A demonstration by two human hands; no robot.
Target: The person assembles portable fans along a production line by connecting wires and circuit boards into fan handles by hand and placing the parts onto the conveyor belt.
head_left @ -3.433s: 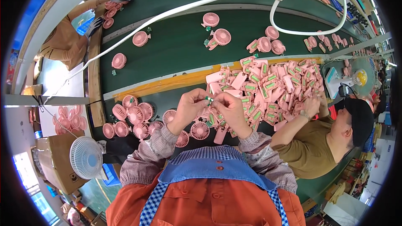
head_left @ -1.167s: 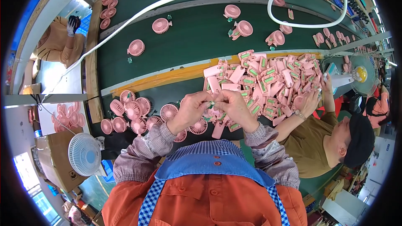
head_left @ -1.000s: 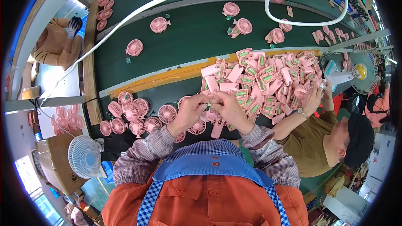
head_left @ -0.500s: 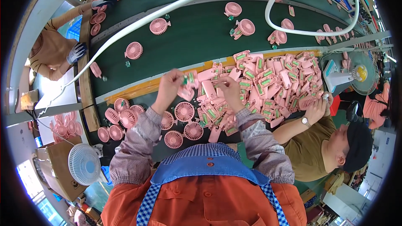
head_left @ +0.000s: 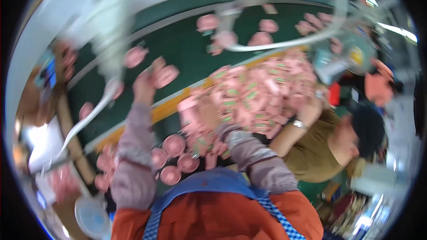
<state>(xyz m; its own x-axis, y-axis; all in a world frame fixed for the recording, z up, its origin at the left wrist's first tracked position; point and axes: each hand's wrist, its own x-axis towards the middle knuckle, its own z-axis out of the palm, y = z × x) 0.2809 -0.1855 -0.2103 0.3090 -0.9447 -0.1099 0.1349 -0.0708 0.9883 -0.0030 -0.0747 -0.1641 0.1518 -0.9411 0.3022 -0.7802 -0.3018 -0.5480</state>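
My left hand reaches out over the green belt, its fingers closed at a pink handheld fan whose round head stands out to the right. Motion blurs the exact grip. My right hand is at the left end of a heap of pink fan housings, many with green circuit boards in them. Its fingers are smeared, so what they touch cannot be made out. Between my forearms lie several round pink fan heads.
A yellow-orange strip edges the belt, where more pink fans lie. A white cable loops overhead. At the right a co-worker's hand is by the heap. A white fan stands at lower left.
My left hand has gone left and outward from the heap to over the belt with a pink fan. My right hand has lowered onto the heap. The whole view has swung and blurred.
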